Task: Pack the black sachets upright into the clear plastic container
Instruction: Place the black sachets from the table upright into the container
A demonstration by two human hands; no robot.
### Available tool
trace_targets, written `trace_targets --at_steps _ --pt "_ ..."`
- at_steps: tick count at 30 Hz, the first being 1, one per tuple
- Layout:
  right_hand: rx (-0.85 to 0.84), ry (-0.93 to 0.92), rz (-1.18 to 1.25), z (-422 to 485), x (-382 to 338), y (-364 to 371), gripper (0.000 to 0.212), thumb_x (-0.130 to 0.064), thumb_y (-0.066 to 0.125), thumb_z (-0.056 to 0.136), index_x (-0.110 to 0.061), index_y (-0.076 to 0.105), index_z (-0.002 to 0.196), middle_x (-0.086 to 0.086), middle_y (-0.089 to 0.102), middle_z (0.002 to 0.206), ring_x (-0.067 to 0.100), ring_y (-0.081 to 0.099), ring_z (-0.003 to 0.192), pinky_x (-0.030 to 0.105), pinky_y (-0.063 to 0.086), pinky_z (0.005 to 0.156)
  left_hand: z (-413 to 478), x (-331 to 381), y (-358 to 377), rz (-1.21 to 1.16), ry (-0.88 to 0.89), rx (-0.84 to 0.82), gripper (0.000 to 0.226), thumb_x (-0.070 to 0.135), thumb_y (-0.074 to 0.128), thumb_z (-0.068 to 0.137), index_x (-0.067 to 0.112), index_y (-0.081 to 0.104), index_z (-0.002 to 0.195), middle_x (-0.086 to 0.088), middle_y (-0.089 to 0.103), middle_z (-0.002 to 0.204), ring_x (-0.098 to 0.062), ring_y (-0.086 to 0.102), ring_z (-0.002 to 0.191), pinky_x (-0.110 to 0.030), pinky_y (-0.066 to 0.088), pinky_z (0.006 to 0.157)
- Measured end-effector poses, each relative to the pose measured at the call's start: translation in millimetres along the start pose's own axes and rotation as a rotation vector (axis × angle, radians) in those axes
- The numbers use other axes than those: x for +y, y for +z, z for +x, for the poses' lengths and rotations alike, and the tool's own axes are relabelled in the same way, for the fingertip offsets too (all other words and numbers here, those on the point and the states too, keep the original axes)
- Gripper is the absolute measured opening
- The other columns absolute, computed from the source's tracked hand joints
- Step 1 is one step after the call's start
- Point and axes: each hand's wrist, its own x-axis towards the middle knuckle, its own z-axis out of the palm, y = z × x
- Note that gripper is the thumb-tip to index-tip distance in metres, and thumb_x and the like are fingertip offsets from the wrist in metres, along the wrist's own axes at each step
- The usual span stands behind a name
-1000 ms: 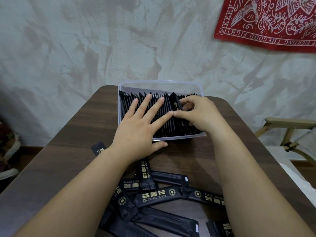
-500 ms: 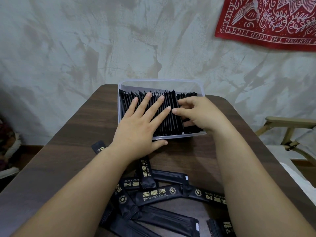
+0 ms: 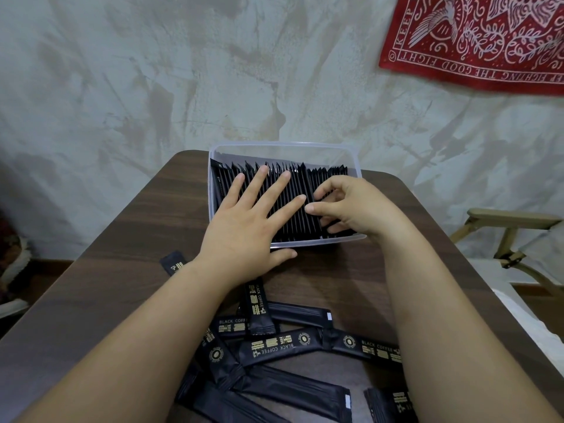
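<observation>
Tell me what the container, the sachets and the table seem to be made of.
The container: clear, slightly cloudy plastic, see-through at the far side. The sachets: matte black film, likely plastic or foil laminate, with gold print and crimped ends. The table: dark wood grain; solid wood or laminate, cannot tell.

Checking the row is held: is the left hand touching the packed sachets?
Touching. Head view: the left hand lies with fingers flat on the packed sachets.
</observation>
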Motion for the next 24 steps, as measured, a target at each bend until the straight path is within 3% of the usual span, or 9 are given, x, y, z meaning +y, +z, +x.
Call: trace_targets --at_steps 4,7,11,14,18,24 --pt "-0.002 0.013 -0.05 -1 1 -2 0.013 -0.026 0.07 0.084 -0.021 0.063 0.093 0.0 0.066 0.083 0.01 0.066 0.065 0.026 0.056 0.063 0 1 -2 -0.007 -0.03 0.002 0.085 0.073 0.02 0.079 0.034 -0.004 0.152 -0.003 -0.013 0.163 -0.032 -0.014 0.15 -0.048 -0.013 0.117" --pt "-0.018 0.016 -0.101 -4 0 -4 0.019 -0.024 0.068 0.086 -0.02 0.063 0.104 -0.001 0.067 0.086 0.01 0.066 0.066 0.025 0.055 0.062 1 2 -4 0.004 -0.026 -0.013 0.08 0.072 0.017 0.084 0.032 0.009 0.153 -0.006 0.004 0.164 -0.035 0.001 0.151 -0.05 -0.004 0.119" --pt "0.051 -0.054 -0.25 -7 1 -2 0.017 -0.029 0.069 0.085 -0.025 0.063 0.1 -0.006 0.068 0.08 0.006 0.066 0.063 0.023 0.051 0.063 3 1 -1 0.007 -0.01 -0.025 0.08 0.071 0.016 0.084 0.029 0.029 0.151 -0.008 0.023 0.161 -0.037 0.019 0.148 -0.049 0.002 0.117" --pt "0.038 -0.162 -0.378 -17 10 -1 0.035 -0.035 0.065 0.086 -0.028 0.06 0.119 -0.013 0.065 0.085 0.002 0.064 0.073 0.021 0.05 0.075 3 1 -2 -0.012 -0.01 -0.021 0.08 0.072 0.01 0.083 0.031 0.019 0.152 -0.007 0.014 0.163 -0.035 0.011 0.15 -0.048 -0.004 0.117" --pt "-0.071 -0.229 -0.385 -26 25 -3 0.07 -0.028 0.078 0.073 -0.023 0.048 0.137 -0.017 0.057 0.092 0.004 0.058 0.082 0.02 0.048 0.081 2 1 -1 -0.038 -0.016 -0.032 0.078 0.072 0.005 0.081 0.033 0.005 0.149 -0.004 0.006 0.164 -0.033 0.002 0.151 -0.049 -0.004 0.119" --pt "-0.021 -0.339 -0.501 -24 32 2 0.067 -0.012 0.075 0.078 -0.02 0.046 0.138 -0.013 0.055 0.093 0.009 0.055 0.08 0.02 0.045 0.08 2 -2 -1 -0.038 0.0 -0.04 0.079 0.073 0.008 0.081 0.033 0.007 0.149 -0.006 0.01 0.164 -0.034 0.005 0.151 -0.05 0.0 0.12"
